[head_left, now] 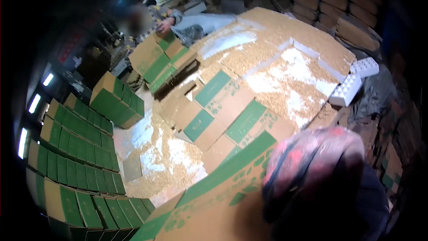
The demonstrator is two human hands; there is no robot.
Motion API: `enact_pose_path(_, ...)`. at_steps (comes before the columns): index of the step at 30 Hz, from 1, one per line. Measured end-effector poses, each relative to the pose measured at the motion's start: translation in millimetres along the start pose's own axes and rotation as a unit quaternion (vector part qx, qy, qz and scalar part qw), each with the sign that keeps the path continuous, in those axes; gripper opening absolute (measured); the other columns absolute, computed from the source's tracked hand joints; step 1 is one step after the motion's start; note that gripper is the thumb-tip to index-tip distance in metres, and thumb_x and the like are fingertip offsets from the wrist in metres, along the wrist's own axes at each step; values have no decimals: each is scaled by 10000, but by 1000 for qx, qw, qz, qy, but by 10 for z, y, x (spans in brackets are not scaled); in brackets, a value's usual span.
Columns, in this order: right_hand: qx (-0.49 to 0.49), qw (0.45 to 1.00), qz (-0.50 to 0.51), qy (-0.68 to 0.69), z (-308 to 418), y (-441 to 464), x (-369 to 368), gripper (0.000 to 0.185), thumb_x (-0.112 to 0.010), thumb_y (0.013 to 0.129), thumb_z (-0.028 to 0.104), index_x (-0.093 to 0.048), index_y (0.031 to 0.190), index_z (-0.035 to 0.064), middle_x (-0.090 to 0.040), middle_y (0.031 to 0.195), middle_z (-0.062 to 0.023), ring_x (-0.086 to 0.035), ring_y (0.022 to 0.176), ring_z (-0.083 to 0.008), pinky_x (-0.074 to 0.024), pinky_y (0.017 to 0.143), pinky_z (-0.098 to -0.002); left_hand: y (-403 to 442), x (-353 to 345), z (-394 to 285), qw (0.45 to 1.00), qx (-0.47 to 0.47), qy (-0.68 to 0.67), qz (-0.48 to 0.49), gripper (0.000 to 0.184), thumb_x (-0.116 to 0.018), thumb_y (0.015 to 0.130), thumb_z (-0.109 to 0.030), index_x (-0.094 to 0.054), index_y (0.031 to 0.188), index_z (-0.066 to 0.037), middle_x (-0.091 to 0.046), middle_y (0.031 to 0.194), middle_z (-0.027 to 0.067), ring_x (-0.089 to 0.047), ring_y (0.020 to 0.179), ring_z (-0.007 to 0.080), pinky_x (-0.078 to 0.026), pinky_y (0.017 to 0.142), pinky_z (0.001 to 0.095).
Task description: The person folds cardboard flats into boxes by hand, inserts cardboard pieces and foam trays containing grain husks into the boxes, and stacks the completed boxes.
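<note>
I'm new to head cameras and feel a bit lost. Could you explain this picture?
There's no machine: a camera on someone's head looks forward and down. The patterned cloth at lower right is probably the wearer's sleeve; I can't make out either of the wearer's hands or what they hold. Beside it is printed cardboard. Ahead, flattened cartons and sawdust-like bits lie on a broad surface. Another person's hand is at the top of a brown-and-green box.

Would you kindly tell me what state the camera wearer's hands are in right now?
Left hand: not visible, so its state cannot be told.
Right hand: none seen either; cannot be told.
</note>
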State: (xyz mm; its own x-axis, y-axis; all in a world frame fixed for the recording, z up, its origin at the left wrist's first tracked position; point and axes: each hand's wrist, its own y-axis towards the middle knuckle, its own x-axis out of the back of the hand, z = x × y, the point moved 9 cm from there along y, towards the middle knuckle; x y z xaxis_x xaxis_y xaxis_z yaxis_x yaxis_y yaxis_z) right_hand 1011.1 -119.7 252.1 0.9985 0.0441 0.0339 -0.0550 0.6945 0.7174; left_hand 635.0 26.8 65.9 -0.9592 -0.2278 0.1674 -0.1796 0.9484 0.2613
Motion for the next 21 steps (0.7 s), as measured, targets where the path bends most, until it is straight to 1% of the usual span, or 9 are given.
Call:
enact_pose_path(5,15,998,-15,54,-58,22,470,411,-552,895,193,-493,1229,-41,-617,1064,-128,-611,949,-205,-506,813,-303,-120,-142,-405,997,-30,-6,-73,438,-481,943,-302,-469,1270,-11,-586,1075,127,-576,881,185,-498,776,282)
enact_pose_path(11,32,991,-52,120,-250,193,846,413,-549,898,178,-494,1241,-45,-616,1089,-134,-610,982,-219,-502,838,-313,-676,884,-1800,936,-271,-112,-193,443,-482,950,-313,-468,1266,-2,-583,1076,133,-571,876,180,-497,783,279)
enact_pose_path(12,-28,988,-102,114,-423,213,985,414,-549,898,176,-494,1243,-45,-616,1093,-135,-610,987,-222,-502,842,-315,-552,865,-1777,944,-244,-88,-204,444,-483,951,-314,-468,1265,0,-583,1077,133,-570,876,180,-497,784,279)
enact_pose_path(13,-204,966,-151,58,-675,126,1149,412,-549,897,156,-492,1248,-51,-606,1107,-118,-589,1020,-187,-480,869,-294,-277,703,-1552,959,-168,-15,-228,426,-503,944,-330,-511,1201,10,-590,1022,114,-568,867,163,-485,767,273)
enact_pose_path(15,-277,951,-129,47,-1357,124,1305,398,-578,881,153,-508,1209,-62,-602,1067,-66,-569,901,-118,-456,786,-248,242,270,-1080,976,-69,90,-184,401,-535,929,-356,-576,1068,18,-600,906,76,-564,791,132,-465,678,257)
enact_pose_path(16,-274,951,-126,62,-1553,119,1337,360,-581,889,157,-522,1177,-51,-612,991,-54,-560,844,-103,-454,730,-257,419,50,-874,983,-54,119,-131,393,-546,923,-366,-598,999,16,-604,844,57,-562,725,118,-458,606,246)
enact_pose_path(18,-168,964,-133,-155,-1753,56,1566,300,-588,897,182,-530,1090,-40,-598,884,-46,-544,788,-91,-439,678,-240,448,-163,-608,988,-1,76,-132,284,-524,936,-286,-571,941,-6,-546,737,23,-526,646,114,-425,562,251)
enact_pose_path(19,-146,951,-158,-224,-1825,12,1679,283,-595,899,199,-531,1045,-34,-590,833,-43,-538,761,-89,-433,655,-233,337,-487,-642,997,54,-17,-56,256,-553,917,-290,-567,929,-35,-545,699,34,-526,558,115,-415,468,250)
enact_pose_path(21,-245,922,-276,-113,-2217,-266,1864,327,-646,870,267,-500,933,-19,-564,749,-38,-526,689,-97,-432,613,-245,208,-916,-392,995,84,-37,-37,229,-595,881,-268,-572,919,-44,-567,703,57,-541,510,128,-443,438,249)
